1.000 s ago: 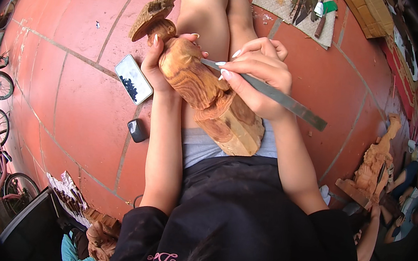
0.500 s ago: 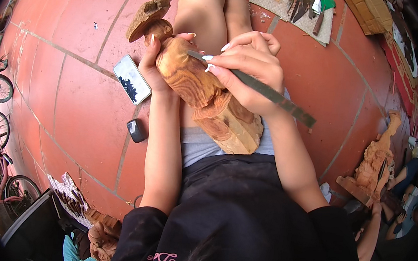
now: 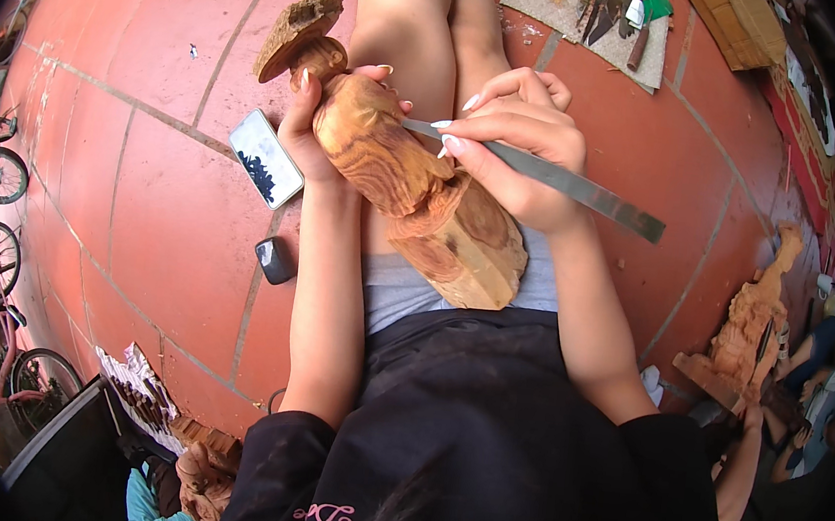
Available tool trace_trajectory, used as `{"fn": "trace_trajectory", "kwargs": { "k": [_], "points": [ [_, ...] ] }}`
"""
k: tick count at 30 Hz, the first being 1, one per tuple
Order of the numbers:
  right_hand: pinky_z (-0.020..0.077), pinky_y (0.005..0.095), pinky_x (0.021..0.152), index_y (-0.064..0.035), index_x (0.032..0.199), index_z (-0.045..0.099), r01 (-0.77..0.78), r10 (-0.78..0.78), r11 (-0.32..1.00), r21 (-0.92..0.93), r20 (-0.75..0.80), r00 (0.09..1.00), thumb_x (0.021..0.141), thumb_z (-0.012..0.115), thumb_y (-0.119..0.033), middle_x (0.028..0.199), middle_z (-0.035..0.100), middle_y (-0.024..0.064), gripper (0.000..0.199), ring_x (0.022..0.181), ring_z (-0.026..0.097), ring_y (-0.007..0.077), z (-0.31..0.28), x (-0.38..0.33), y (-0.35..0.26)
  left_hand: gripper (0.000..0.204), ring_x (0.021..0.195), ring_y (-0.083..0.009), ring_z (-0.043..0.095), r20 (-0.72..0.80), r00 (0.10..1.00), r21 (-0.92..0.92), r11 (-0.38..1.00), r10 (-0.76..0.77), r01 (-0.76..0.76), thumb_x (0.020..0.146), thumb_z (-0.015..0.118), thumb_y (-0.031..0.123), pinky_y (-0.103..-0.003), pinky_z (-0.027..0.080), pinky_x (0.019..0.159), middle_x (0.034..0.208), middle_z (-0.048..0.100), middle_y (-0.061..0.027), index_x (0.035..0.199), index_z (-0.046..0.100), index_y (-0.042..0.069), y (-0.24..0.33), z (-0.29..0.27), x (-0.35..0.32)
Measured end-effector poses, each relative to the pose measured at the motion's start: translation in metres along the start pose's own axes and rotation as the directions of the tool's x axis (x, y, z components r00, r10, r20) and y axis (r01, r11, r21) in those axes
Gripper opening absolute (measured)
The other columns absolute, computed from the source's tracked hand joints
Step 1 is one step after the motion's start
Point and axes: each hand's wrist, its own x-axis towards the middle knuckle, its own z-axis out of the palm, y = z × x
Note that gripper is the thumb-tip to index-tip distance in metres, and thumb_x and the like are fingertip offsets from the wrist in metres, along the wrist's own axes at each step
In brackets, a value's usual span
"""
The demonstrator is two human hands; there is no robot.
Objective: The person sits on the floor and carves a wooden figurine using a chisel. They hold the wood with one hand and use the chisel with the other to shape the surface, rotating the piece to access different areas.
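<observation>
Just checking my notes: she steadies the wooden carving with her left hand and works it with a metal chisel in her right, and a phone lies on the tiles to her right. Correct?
Nearly. In the head view the phone lies to her left, beside the left hand steadying the wooden carving. The right hand does hold the metal chisel.

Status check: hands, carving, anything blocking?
Left hand grips wooden figure across lap. Right hand holds flat metal chisel, tip on the wood. Phone on floor, clear of work.
</observation>
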Motion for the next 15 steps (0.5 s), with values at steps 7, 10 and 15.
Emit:
{"fn": "trace_trajectory", "kwargs": {
  "k": [7,10,15],
  "points": [
    [0.0333,0.0349,0.091,-0.0076,0.086,0.076,-0.042,0.041,0.995,0.092,0.009,0.999,0.077,0.074,-0.009,0.076,0.072,-0.002,0.009,0.087,0.057,0.0153,0.004,-0.003,0.007,0.069,0.084,-0.039,0.067,0.036,0.998,-0.089,0.995,0.051,-0.047,0.095,0.042,0.05,-0.049,0.055,0.082,0.093,0.067,-0.0273,0.109,0.059,-0.015,-0.002,0.003,-0.001],
    [0.0334,0.0346,0.09,-0.0078,0.086,0.076,-0.062,0.061,0.994,0.088,0.019,0.998,0.076,0.075,-0.01,0.077,0.072,-0.0017,0.01,0.087,0.057,0.0162,-0.001,-0.004,0.008,0.066,0.086,-0.0387,0.067,0.016,0.996,-0.118,0.989,0.089,-0.087,0.095,0.043,0.051,-0.053,0.054,0.082,0.099,0.066,-0.0273,0.112,0.059,-0.011,-0.005,-0.004,0.001],
    [0.0334,0.0343,0.091,-0.0078,0.086,0.076,-0.063,0.068,0.985,0.158,-0.026,0.997,0.075,0.076,-0.01,0.081,0.073,-0.0009,0.011,0.088,0.058,0.0161,0.012,0.001,0.006,0.057,0.09,-0.0393,0.066,0.105,0.99,-0.115,0.99,0.093,-0.081,0.096,0.042,0.05,-0.056,0.053,0.084,0.111,0.063,-0.0255,0.119,0.056,0.0,-0.005,-0.014,-0.001]
  ]
}}
